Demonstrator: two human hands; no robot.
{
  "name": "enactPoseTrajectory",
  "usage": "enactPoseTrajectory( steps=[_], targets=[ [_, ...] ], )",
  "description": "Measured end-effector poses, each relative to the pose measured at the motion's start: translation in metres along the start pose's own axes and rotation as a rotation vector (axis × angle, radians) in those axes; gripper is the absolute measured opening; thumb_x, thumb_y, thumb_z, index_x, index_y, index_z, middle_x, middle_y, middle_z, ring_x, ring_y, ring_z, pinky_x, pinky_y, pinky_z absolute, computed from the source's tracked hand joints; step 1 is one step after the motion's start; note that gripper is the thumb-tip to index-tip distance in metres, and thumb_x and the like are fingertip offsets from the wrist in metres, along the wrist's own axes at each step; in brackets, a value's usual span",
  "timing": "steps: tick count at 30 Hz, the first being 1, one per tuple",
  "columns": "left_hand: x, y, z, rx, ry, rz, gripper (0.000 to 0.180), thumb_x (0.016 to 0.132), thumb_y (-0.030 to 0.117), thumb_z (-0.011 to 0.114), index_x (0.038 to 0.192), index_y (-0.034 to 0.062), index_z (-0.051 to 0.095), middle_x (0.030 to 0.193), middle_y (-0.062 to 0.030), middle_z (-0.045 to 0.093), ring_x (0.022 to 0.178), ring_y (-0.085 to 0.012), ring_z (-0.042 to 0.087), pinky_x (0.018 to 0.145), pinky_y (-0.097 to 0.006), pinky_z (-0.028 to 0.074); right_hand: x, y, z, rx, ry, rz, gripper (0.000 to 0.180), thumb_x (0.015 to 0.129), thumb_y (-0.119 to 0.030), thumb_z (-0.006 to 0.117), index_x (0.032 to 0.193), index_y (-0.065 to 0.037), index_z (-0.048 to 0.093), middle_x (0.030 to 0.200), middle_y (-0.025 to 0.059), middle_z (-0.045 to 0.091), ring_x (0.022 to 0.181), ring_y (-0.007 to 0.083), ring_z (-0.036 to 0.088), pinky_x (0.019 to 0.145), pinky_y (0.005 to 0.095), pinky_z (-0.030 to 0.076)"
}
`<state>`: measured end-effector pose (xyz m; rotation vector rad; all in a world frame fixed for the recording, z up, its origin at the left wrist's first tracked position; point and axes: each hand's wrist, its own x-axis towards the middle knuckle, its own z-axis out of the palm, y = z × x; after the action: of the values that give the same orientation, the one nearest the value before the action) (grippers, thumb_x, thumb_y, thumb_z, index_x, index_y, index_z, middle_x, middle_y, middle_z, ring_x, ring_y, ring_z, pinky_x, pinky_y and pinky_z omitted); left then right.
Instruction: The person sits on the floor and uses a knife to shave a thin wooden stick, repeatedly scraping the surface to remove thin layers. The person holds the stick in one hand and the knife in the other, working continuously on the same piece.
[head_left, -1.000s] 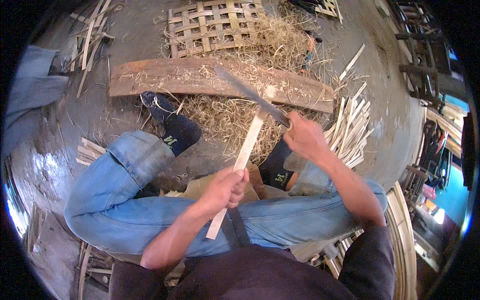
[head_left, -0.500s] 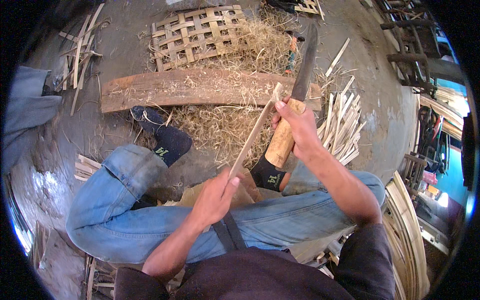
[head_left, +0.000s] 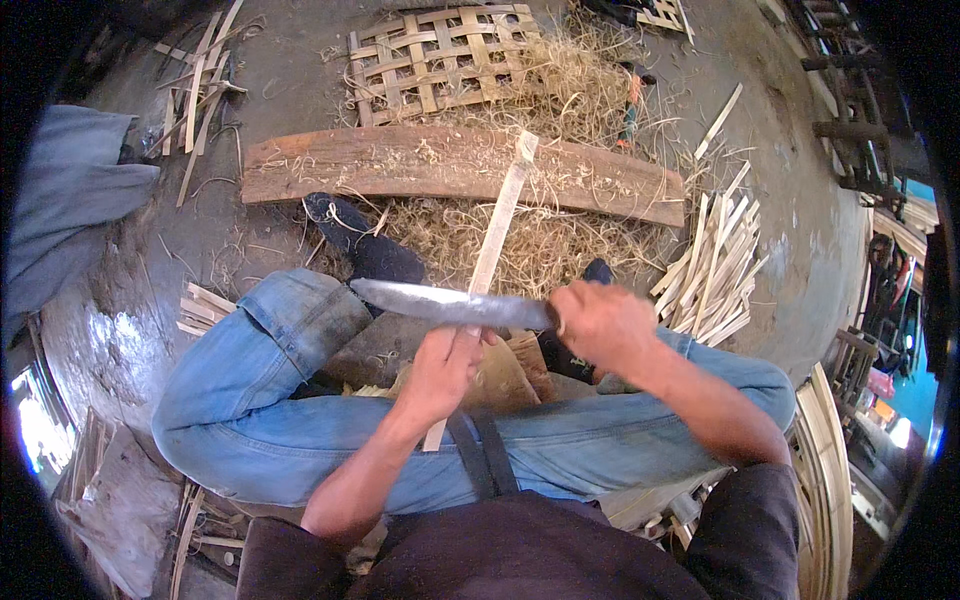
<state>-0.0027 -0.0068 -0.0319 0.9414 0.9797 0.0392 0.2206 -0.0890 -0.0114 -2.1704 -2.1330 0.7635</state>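
My left hand (head_left: 440, 372) is closed around a flat pale bamboo or wood strip (head_left: 502, 215). The strip's far end rests over or just above the wooden plank (head_left: 335, 165), and its near end sticks out below my hand by my legs. In my closed right hand (head_left: 605, 325) is the handle of a large knife (head_left: 450, 305); the handle is mostly hidden by my fingers. Its long blade points left and lies crosswise over the strip, just beyond my left fingers. Whether the edge touches the strip, I cannot tell.
Curly shavings (head_left: 590, 85) surround the plank. Beyond it lies a woven slatted panel (head_left: 440, 62). A bundle of cut strips (head_left: 710, 270) is at the right, loose strips (head_left: 205, 90) at the far left. Long bent strips (head_left: 825, 480) stand beside my right knee.
The knife has swung from pointing away to lying crosswise over the strip, with my right hand lower. The strip has slid back through my left hand, so its near end now shows. The view has shifted slightly.
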Motion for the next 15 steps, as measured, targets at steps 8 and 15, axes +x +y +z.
enactPoseTrajectory(
  steps=[8,15],
  targets=[
    [-0.006,-0.001,-0.001,0.066,-0.040,0.022,0.036,0.104,0.031,0.038,0.088,0.0039,0.056,0.066,0.0029,0.045,0.059,-0.0065,0.042,0.052,-0.027,0.036,0.024,0.011,-0.019,0.072,-0.010,0.269,0.015,0.083,-0.011,0.057,0.089,0.001,0.051,0.077,0.0223,0.062,0.068,0.0405,0.065,0.059,0.0486,0.054],
    [-0.008,-0.003,0.005,-0.007,-0.142,0.032,0.034,0.104,0.039,0.041,0.088,0.0095,0.049,0.063,0.0092,0.032,0.050,-0.0010,0.028,0.043,-0.019,0.022,0.012,0.012,-0.031,0.003,-0.004,0.139,0.014,0.085,-0.013,0.056,0.093,-0.004,0.051,0.079,0.0207,0.064,0.070,0.0407,0.065,0.061,0.0504,0.054]
  ],
)
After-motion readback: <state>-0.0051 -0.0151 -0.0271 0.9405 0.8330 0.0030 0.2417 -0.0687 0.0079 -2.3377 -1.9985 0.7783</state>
